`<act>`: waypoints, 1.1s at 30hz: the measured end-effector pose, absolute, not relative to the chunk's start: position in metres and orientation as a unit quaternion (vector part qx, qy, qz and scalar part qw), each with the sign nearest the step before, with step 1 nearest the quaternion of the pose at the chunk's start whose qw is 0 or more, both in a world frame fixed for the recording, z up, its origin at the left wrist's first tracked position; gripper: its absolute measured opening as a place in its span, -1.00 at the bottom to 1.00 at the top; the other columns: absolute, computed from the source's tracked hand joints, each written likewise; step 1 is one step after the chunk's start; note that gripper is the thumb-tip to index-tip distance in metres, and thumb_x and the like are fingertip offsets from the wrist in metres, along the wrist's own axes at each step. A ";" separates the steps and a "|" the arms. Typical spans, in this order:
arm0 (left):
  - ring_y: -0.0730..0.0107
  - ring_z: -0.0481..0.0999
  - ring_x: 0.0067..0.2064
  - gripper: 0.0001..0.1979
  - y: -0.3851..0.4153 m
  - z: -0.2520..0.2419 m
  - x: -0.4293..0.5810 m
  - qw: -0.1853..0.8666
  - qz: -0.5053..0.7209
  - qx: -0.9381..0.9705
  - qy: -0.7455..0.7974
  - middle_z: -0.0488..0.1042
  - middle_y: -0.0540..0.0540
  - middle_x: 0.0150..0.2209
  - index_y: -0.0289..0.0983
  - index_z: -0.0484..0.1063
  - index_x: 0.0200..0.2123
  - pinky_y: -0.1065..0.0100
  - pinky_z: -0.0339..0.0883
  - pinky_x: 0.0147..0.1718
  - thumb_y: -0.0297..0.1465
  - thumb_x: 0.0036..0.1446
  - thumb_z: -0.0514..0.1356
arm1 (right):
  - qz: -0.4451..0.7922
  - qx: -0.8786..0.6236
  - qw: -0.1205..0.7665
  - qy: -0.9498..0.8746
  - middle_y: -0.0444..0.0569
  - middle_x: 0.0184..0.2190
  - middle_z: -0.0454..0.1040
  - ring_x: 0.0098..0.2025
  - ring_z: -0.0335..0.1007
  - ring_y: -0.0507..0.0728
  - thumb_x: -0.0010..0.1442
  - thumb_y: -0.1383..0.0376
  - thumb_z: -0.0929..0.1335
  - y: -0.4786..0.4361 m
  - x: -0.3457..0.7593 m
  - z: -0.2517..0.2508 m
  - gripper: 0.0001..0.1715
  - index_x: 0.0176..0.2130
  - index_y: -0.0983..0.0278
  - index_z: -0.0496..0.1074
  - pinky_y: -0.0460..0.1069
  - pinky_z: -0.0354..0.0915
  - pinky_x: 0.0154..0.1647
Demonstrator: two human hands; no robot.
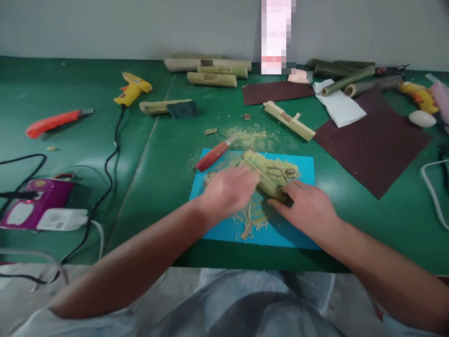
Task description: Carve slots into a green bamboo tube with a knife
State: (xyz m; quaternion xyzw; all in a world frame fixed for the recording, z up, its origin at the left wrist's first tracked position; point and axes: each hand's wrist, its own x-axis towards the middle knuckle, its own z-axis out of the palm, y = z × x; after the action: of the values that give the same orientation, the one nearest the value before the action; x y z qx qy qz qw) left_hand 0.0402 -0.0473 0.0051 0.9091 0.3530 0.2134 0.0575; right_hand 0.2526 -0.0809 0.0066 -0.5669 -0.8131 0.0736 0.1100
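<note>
A bamboo tube section (pixel 268 185) lies slanted above a blue sheet (pixel 301 234). My right hand (pixel 310 203) is closed around its near end, thumb on one side and fingers on the other. Slightly blurred, my left hand (pixel 231 187) is curled by the tube's upper side; whatever its fingers grip is hidden. Bamboo shavings and dust (pixel 284 166) cover much of the sheet. Beyond my left hand, a red-handled knife (pixel 215 154) rests at the sheet's top left corner, its blade pointing away to the right.
Bamboo pieces (pixel 217 79) with cut-out slots lie at the back, and another slotted piece (pixel 289 120) sits beside brown sandpaper (pixel 375 150). A yellow glue gun (pixel 132 89), an orange cutter (pixel 56 122) and a purple power strip (pixel 42 201) with cables occupy the left.
</note>
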 end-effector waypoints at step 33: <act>0.32 0.53 -0.25 -0.65 -0.041 0.001 0.040 0.071 0.243 0.888 0.383 0.53 -0.13 -0.30 -0.28 0.49 -0.06 0.32 0.46 -0.29 -0.36 0.45 -0.09 | 0.009 -0.547 0.124 -0.828 -0.03 -0.47 0.46 -0.42 0.42 0.12 0.27 0.06 0.36 -0.081 0.257 0.007 -0.63 -0.43 0.27 0.39 0.00 0.08 -0.45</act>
State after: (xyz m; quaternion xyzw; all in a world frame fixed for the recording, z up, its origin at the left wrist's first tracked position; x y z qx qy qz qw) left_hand 0.0397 -0.0413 0.0014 0.8881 0.3834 0.2435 0.0705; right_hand 0.2567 -0.0815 0.0068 -0.5469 -0.8279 0.0087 0.1239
